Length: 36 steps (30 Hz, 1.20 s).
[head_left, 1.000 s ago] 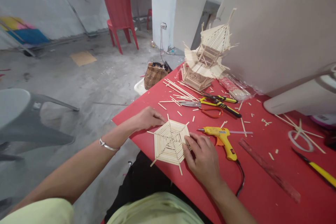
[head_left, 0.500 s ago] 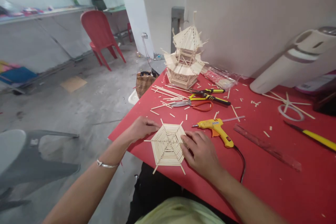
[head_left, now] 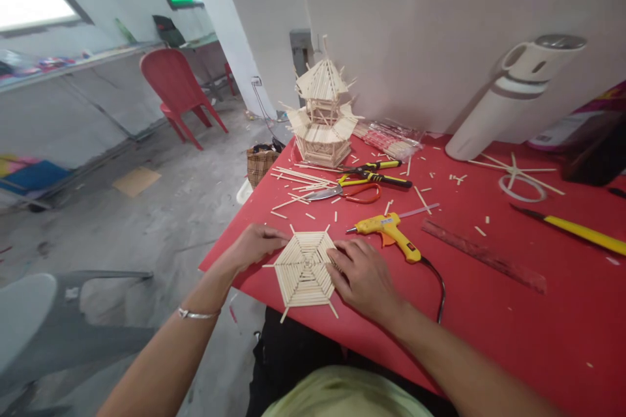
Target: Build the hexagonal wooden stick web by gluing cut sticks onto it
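Note:
A hexagonal panel of thin wooden sticks [head_left: 306, 283], with stick ends jutting from its corners, lies by the table's front left edge. At its upper left side, my left hand [head_left: 254, 247] has its fingers closed at the rim; the fingertips are partly hidden. My right hand [head_left: 364, 277] grips the right side, fingers bent over the sticks. Just beyond the right hand rests a yellow glue gun [head_left: 391, 233] with a glue stick in its back, its nozzle pointing left. Farther back stands a two-tiered stick pagoda [head_left: 323, 117].
Scissors [head_left: 359, 193], yellow-black pliers [head_left: 381, 177] and loose sticks [head_left: 308, 177] lie behind the panel. To the right are a transparent ruler [head_left: 484, 254], a yellow-handled cutter [head_left: 581, 234], a clear ring [head_left: 522, 189] and a tall white flask [head_left: 503, 104]. A red chair [head_left: 173, 88] stands across the floor.
The camera view has shifted, so the table's things appear slightly farther left. Both hands stay at the panel's same sides, and no object has clearly moved on the table.

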Available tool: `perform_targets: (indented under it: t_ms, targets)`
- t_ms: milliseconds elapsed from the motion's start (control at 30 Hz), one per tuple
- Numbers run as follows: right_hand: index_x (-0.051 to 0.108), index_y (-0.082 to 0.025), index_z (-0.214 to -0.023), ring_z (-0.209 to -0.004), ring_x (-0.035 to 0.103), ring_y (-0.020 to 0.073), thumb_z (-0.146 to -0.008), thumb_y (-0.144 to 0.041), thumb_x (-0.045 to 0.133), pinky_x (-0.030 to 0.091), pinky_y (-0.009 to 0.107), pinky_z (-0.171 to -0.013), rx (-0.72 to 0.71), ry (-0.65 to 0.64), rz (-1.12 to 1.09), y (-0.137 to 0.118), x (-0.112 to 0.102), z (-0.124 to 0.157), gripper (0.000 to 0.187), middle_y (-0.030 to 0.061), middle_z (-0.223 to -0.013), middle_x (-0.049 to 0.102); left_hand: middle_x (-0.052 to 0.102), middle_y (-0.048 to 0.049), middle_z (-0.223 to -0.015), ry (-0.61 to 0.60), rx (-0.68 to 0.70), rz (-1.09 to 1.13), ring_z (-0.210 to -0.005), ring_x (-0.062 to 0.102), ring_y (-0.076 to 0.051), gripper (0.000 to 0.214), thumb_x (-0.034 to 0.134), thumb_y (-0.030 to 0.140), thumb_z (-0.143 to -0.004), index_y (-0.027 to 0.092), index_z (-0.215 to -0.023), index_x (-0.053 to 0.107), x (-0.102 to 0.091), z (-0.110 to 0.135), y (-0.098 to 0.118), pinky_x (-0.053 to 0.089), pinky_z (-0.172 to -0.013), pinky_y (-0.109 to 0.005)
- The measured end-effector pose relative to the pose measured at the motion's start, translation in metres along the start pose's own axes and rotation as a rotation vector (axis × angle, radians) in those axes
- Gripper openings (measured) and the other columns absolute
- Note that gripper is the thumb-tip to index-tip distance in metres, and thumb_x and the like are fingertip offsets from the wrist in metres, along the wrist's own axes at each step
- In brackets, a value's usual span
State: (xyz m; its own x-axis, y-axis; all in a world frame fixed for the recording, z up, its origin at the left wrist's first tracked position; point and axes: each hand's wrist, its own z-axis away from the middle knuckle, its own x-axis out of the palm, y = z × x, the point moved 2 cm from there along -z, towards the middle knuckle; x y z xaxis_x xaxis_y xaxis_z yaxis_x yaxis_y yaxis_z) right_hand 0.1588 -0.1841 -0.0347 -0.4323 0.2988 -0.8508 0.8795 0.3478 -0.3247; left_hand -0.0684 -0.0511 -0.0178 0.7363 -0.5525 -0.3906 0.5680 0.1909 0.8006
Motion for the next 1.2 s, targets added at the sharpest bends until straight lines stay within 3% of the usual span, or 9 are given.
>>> perform_targets:
  t_ms: [133,400,533,600,733,833,967,1200]
  targets:
    - [0.068,-0.020,-0.115,-0.100,0.058,0.0235,-0.097,-0.029,0.057,0.046,0.039,-0.087,-0.003,0.013,0.001,0.000,-0.001,-0.001,0.023,0.0093,-0.113,0.068,0.047,0.0044,-0.043,-0.004,-0.003,0.002,-0.039,0.026,-0.005,0.040,0.078,0.044,-0.068,0.012,-0.091,0.081,0.000,0.001,-0.001,0.016,-0.039,-0.023]
    - [0.067,-0.020,-0.118,-0.102,0.058,0.0240,-0.099,-0.034,0.055,0.047,0.039,-0.087,0.009,0.015,0.005,-0.001,-0.002,0.001,0.027,0.0092,-0.117,0.068,0.050,0.0039,-0.051,-0.017,0.040,0.025,-0.041,0.030,-0.005,0.046,0.079,0.048,-0.066,0.011,-0.093,0.079,-0.001,0.005,-0.001,0.018,-0.040,-0.022]
    - [0.066,-0.020,-0.120,-0.106,0.059,0.0245,-0.098,-0.033,0.055,0.048,0.040,-0.089,0.004,0.048,-0.005,0.000,-0.001,0.003,0.028,0.0101,-0.118,0.068,0.048,0.0051,-0.052,0.113,0.076,0.043,-0.043,0.032,-0.006,0.048,0.077,0.053,-0.069,0.011,-0.090,0.077,-0.006,0.014,-0.009,0.022,-0.043,-0.022]
    - [0.066,-0.019,-0.121,-0.107,0.059,0.0248,-0.099,-0.033,0.054,0.048,0.041,-0.091,0.002,0.061,-0.013,0.002,-0.001,0.005,0.029,0.0106,-0.119,0.068,0.055,0.0025,-0.057,0.211,0.135,0.001,-0.048,0.039,-0.008,0.043,0.074,0.053,-0.072,0.012,-0.088,0.076,-0.010,0.023,-0.013,0.030,-0.046,-0.022]
    - [0.065,-0.018,-0.122,-0.105,0.060,0.0238,-0.099,-0.027,0.051,0.048,0.040,-0.092,-0.011,0.070,-0.042,0.005,-0.002,0.007,0.028,0.0103,-0.115,0.069,0.070,-0.0063,-0.084,0.330,0.349,-0.214,-0.076,0.061,-0.017,0.028,0.066,0.043,-0.082,0.017,-0.084,0.077,-0.012,0.047,-0.018,0.048,-0.071,-0.028]
    - [0.065,-0.017,-0.121,-0.101,0.061,0.0230,-0.097,-0.019,0.049,0.048,0.039,-0.090,-0.011,0.075,-0.049,0.005,-0.002,0.009,0.028,0.0090,-0.111,0.071,0.070,-0.0087,-0.098,0.322,0.451,-0.357,-0.089,0.063,-0.020,0.023,0.064,0.036,-0.085,0.019,-0.093,0.078,-0.009,0.064,-0.026,0.049,-0.080,-0.030]
    - [0.067,-0.015,-0.117,-0.095,0.062,0.0229,-0.095,-0.016,0.050,0.048,0.038,-0.086,-0.011,0.094,-0.024,0.005,-0.003,0.009,0.028,0.0083,-0.104,0.073,0.067,-0.0089,-0.110,0.289,0.462,-0.476,-0.092,0.064,-0.019,0.023,0.062,0.034,-0.089,0.022,-0.102,0.077,-0.005,0.072,-0.038,0.050,-0.078,-0.027]
    - [0.070,-0.017,-0.109,-0.087,0.062,0.0208,-0.094,-0.015,0.050,0.047,0.034,-0.079,-0.013,0.120,0.015,0.003,-0.001,0.011,0.024,0.0058,-0.095,0.073,0.069,-0.0071,-0.101,0.257,0.457,-0.484,-0.091,0.064,-0.018,0.025,0.054,0.029,-0.094,0.021,-0.090,0.077,-0.007,0.060,-0.037,0.048,-0.079,-0.027]
